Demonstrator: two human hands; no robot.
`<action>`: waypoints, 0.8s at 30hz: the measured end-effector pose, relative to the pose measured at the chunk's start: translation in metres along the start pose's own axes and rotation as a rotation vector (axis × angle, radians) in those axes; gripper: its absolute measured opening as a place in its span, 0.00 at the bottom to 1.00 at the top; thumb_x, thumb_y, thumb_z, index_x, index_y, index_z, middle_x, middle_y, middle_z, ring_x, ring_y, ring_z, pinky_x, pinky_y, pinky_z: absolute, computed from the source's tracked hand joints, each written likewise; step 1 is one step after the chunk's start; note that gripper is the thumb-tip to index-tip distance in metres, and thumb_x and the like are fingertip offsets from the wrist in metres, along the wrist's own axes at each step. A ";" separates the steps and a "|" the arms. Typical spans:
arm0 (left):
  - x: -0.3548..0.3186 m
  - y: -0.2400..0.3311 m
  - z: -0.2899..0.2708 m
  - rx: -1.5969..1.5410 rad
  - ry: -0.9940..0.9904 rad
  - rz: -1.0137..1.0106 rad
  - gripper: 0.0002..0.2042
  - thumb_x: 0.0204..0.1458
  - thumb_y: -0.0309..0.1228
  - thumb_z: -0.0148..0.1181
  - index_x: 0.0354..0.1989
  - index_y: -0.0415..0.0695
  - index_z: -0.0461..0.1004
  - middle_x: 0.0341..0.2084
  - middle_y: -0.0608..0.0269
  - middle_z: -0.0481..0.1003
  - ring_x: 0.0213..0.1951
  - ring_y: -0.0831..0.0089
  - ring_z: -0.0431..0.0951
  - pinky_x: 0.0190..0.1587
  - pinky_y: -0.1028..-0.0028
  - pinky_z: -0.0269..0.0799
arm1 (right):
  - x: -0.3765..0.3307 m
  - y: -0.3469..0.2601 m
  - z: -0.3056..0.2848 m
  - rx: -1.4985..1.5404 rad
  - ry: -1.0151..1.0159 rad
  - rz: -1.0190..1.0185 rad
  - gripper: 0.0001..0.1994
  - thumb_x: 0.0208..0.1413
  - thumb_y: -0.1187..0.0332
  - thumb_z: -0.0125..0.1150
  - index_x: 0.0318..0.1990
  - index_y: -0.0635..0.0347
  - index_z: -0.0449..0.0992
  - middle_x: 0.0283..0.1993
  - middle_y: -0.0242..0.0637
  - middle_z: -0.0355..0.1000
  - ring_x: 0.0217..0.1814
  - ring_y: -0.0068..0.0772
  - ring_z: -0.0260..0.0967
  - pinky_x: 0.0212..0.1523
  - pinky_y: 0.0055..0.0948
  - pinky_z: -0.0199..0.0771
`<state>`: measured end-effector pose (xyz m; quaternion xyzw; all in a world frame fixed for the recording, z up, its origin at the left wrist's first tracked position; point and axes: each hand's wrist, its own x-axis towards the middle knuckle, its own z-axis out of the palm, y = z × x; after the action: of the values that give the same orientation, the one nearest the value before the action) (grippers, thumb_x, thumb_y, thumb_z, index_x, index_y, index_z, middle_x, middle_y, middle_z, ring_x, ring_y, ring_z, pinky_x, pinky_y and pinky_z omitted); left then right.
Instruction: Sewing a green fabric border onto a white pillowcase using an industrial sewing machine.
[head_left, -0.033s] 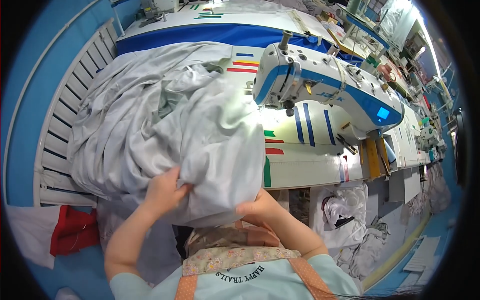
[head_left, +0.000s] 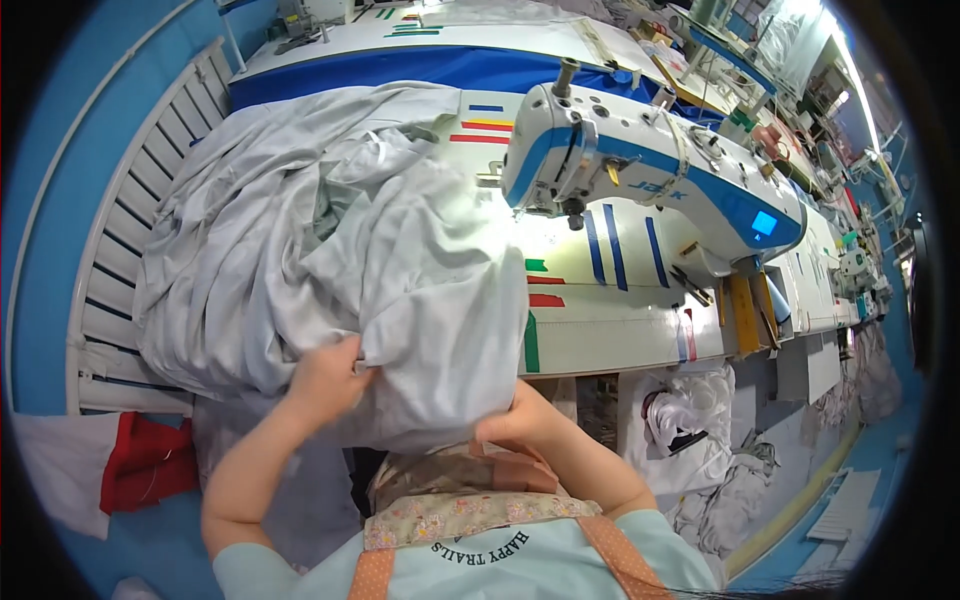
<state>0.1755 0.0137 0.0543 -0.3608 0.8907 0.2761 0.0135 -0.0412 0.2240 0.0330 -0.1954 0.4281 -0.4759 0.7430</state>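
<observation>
A large heap of pale grey fabric covers the left part of the sewing table and hangs over its front edge toward my lap. My left hand is closed on a fold of it near the front, thumb and fingers pinching the cloth. Further right, my right hand grips the lower right edge of the same fabric, its fingers partly hidden by the cloth. To the right of the heap stands a white and blue sewing machine, its needle end close to the fabric.
Coloured tape strips mark the white tabletop. Scissors lie beneath the machine arm. A white slatted rail bounds the left side. White and red cloth hangs at lower left; a bundle of white strips sits below the table at right.
The fabric between and beyond my hands has settled lower and flatter, with its folds shifted. Both hands keep their hold in nearly the same places.
</observation>
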 end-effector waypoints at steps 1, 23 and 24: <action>0.003 0.003 -0.016 -0.010 0.004 -0.026 0.25 0.48 0.35 0.63 0.54 0.36 0.71 0.47 0.45 0.76 0.51 0.47 0.73 0.55 0.59 0.67 | -0.008 0.010 -0.001 -0.007 -0.029 -0.155 0.35 0.39 0.68 0.78 0.57 0.65 0.70 0.49 0.40 0.75 0.51 0.33 0.72 0.54 0.32 0.71; -0.153 0.088 0.015 -0.651 0.055 0.901 0.08 0.52 0.24 0.61 0.40 0.38 0.79 0.42 0.52 0.79 0.45 0.58 0.80 0.45 0.68 0.76 | 0.064 -0.097 0.169 -0.376 -0.554 -0.474 0.15 0.57 0.63 0.65 0.48 0.60 0.79 0.43 0.30 0.77 0.43 0.20 0.71 0.43 0.23 0.72; -0.138 0.097 0.039 -0.662 -0.109 0.658 0.13 0.52 0.23 0.61 0.47 0.37 0.76 0.45 0.54 0.78 0.50 0.61 0.78 0.49 0.70 0.73 | 0.064 -0.102 0.185 -0.438 -0.526 -0.439 0.16 0.58 0.60 0.64 0.49 0.59 0.79 0.46 0.32 0.76 0.46 0.22 0.71 0.46 0.24 0.72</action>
<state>0.2072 0.1778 0.0989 -0.0290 0.8198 0.5535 -0.1441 0.0675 0.0978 0.1785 -0.5510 0.2627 -0.4545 0.6487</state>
